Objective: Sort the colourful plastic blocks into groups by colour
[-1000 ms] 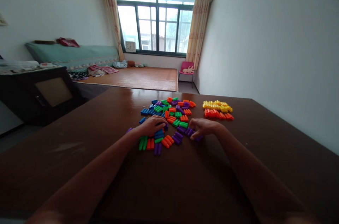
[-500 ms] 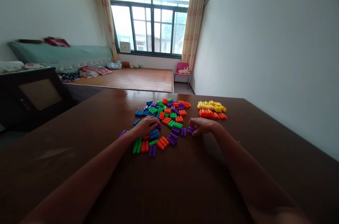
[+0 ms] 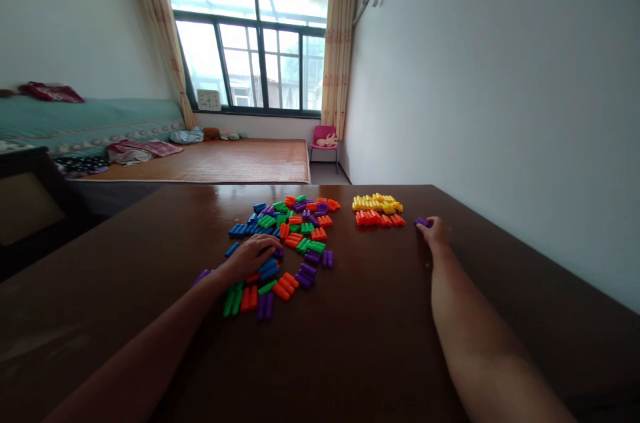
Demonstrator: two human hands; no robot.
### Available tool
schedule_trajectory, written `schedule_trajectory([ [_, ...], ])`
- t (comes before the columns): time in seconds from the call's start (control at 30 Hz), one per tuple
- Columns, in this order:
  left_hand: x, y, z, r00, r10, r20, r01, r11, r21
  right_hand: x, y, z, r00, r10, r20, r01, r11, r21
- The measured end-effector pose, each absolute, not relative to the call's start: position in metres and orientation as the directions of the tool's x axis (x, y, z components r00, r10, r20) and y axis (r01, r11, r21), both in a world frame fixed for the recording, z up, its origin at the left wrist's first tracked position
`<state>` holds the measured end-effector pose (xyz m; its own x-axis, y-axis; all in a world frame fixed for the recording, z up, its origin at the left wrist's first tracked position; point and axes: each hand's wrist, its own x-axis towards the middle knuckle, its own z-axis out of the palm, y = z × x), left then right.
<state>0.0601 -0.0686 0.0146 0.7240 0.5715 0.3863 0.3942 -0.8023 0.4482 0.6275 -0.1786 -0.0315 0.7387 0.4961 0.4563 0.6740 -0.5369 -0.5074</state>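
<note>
My right hand (image 3: 438, 233) is at the right of the table, its fingers pinching a purple plastic block (image 3: 423, 222) made of joined short tubes. My left hand (image 3: 254, 255) lies over the left part of a mixed pile of such blocks, fingers loosely spread and slightly bent. Beside its fingertips is another purple block (image 3: 279, 253); blue blocks (image 3: 269, 268) lie just under the hand, partly hidden. Green (image 3: 311, 246), orange (image 3: 286, 285) and purple (image 3: 306, 275) blocks are scattered around. Left of my right hand are a yellow group (image 3: 377, 203) and an orange-red row (image 3: 380, 219).
Everything lies on a dark brown glossy table (image 3: 350, 343). Beyond its far edge are a bed with a woven mat (image 3: 250, 159) and a pink chair (image 3: 324, 137) holding a soft toy. A dark cabinet (image 3: 25, 189) stands at the left, a white wall (image 3: 490, 89) at the right.
My right hand has carried the purple block from beside the pile to the right, past the yellow and orange-red groups. My left hand stays on the pile. The view has turned slightly right.
</note>
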Motion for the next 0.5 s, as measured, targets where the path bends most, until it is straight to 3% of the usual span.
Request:
schedule_trajectory([
  [0.2, 0.059, -0.068, 0.014, 0.722, 0.576, 0.383, 0.382, -0.793, 0.474, 0.634, -0.173, -0.039, 0.813, 0.459, 0.358, 0.581, -0.606, -0.543],
  [0.5, 0.059, -0.069, 0.014, 0.717, 0.581, 0.384, 0.378, -0.788, 0.486, 0.613, -0.184, -0.026, 0.818, 0.419, 0.394, 0.574, -0.547, -0.61],
])
